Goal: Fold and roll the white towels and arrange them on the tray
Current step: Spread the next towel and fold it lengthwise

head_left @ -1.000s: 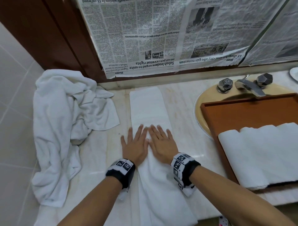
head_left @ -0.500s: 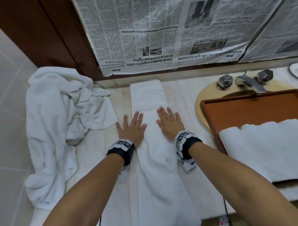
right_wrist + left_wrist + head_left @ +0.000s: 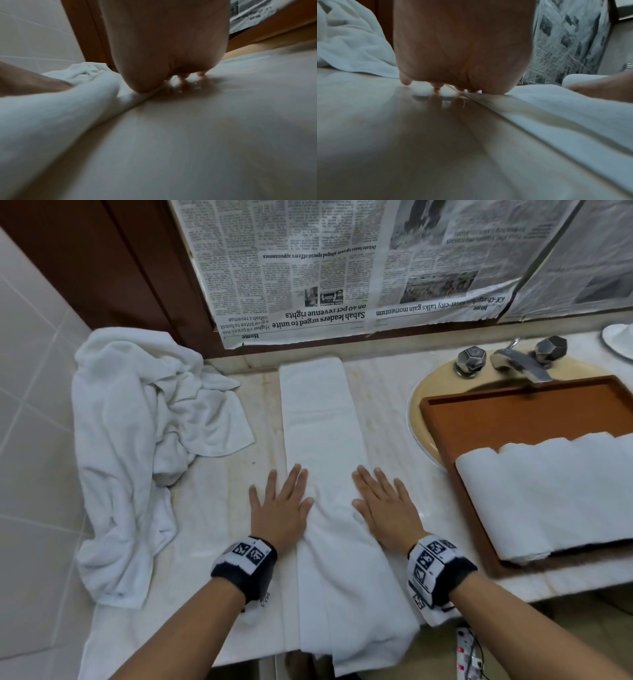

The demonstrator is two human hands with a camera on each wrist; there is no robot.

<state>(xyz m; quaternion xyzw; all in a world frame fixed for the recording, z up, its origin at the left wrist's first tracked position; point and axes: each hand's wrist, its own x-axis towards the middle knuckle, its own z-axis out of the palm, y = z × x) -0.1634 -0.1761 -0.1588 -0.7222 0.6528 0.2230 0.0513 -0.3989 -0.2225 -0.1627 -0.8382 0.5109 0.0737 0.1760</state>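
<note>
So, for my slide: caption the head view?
Both flat hands smooth a long folded white towel beside a wooden tray.

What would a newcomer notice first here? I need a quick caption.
Two flat hands, the left hand and right hand, press the edges of a long folded towel at the counter's centre. A crumpled towel heap lies left; rolled towels fill the wooden tray over the sink, right.
</note>
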